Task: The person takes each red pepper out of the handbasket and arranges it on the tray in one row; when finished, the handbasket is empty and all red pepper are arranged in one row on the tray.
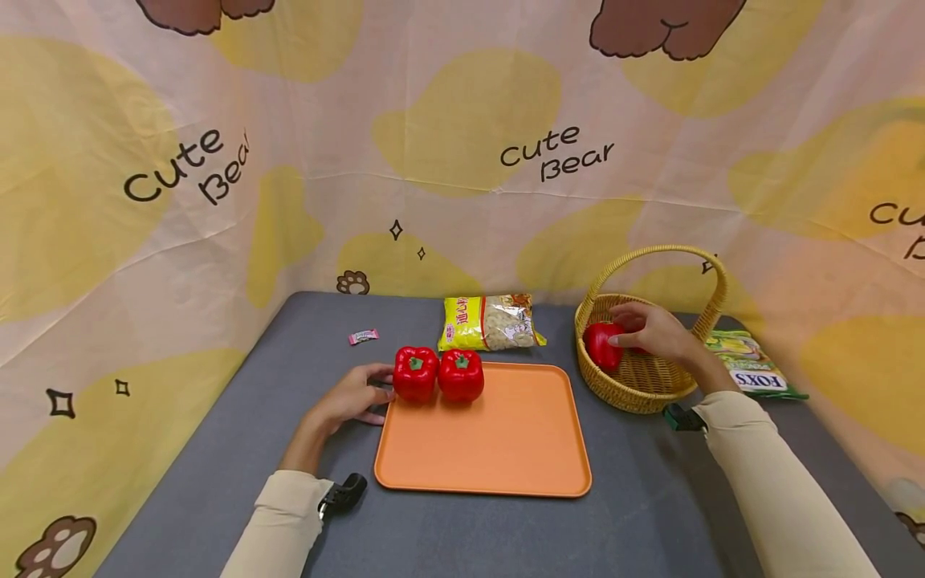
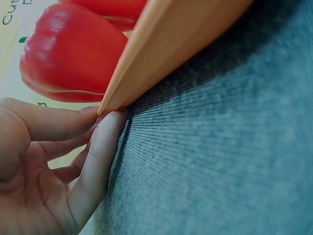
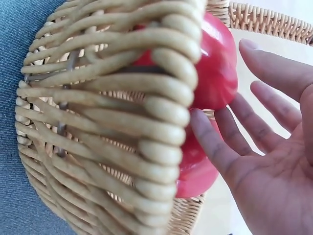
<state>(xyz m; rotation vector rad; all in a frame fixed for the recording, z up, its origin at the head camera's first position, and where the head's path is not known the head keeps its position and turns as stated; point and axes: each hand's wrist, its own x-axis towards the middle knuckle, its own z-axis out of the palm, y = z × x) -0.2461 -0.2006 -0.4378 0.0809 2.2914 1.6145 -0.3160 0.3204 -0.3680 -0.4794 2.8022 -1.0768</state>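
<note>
Two red bell peppers, a left one and a right one, stand side by side at the upper left of an orange tray. My left hand is at the tray's left edge; the left wrist view shows thumb and finger pinching its rim, just below a pepper. Inside a wicker basket lie more red peppers, one plainly visible. My right hand reaches over them. Its fingers are spread in the right wrist view, one fingertip beside an upper pepper and a lower one.
A yellow pasta bag lies behind the tray. The small pink wrapped candy is at the back left. To the right of the basket, a green FOX'S bag lies on the grey table. The basket's tall handle arches above it.
</note>
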